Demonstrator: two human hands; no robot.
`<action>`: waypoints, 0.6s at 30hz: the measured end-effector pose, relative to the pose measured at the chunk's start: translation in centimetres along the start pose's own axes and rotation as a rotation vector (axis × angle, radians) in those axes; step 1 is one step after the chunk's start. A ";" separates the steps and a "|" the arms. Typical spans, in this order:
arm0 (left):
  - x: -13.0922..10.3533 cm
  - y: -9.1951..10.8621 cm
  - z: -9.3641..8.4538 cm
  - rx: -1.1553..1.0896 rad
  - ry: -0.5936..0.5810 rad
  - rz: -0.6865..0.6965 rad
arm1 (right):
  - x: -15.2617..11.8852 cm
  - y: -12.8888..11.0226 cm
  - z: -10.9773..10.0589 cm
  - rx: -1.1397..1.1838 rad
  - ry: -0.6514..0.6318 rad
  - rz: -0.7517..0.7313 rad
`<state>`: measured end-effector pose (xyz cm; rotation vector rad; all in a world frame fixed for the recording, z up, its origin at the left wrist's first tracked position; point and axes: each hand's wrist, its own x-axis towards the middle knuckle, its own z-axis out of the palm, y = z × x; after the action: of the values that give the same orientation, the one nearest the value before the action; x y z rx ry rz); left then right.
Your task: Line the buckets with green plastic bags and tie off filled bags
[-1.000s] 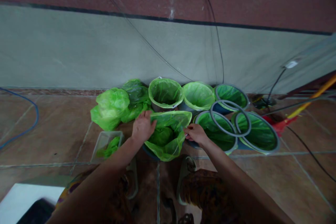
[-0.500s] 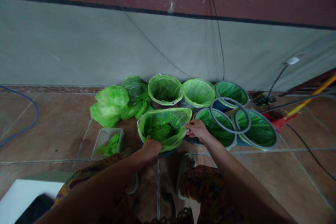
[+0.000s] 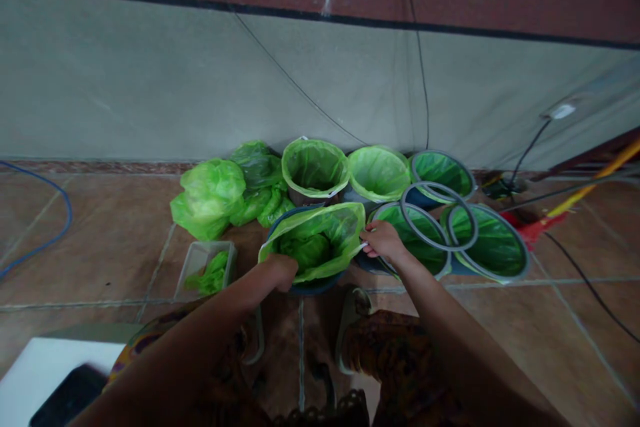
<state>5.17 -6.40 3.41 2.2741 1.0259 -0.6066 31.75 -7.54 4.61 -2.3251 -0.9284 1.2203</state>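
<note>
A green trash bag (image 3: 345, 222) lines the dark blue bin (image 3: 314, 287) nearest my feet, with bunched green plastic lying inside it. At the bag's front left edge, my left hand (image 3: 281, 271) is closed on the rim, its fingertips hidden by the plastic. On the other side my right hand (image 3: 383, 240) pinches the bag's right corner, where a bit of white shows. The bag's mouth is stretched between both hands. Part of the bin's bare rim shows at the back left.
Behind stand two bins lined with light green bags (image 3: 320, 147). Several more lined bins (image 3: 493, 240) are at right, with two loose grey rings (image 3: 465, 248) lying across them. Crumpled green bags (image 3: 207, 197) and a clear plastic box (image 3: 193, 260) are at left. A phone (image 3: 70, 397) lies lower left.
My left hand has moved left along the bag's front edge to its left corner. The right hand has drawn its corner slightly outward. The bin's rim has become visible at the back left.
</note>
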 end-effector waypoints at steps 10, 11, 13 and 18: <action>-0.4 6.2 -0.5 -0.013 0.199 0.083 | -0.3 -0.9 0.2 0.081 -0.006 -0.009; -0.2 6.4 0.0 -0.009 0.201 0.070 | -0.3 -0.9 0.3 0.089 -0.004 -0.007; 0.2 6.5 0.7 -0.001 0.181 0.051 | -0.2 -0.9 0.3 0.096 -0.006 -0.008; 0.7 5.0 0.2 -0.025 0.153 -0.049 | 0.1 -0.6 -0.2 -0.007 0.000 -0.020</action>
<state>9.48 -8.91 4.40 2.3080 1.1582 -0.4414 31.77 -7.03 4.97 -2.3153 -0.9560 1.2114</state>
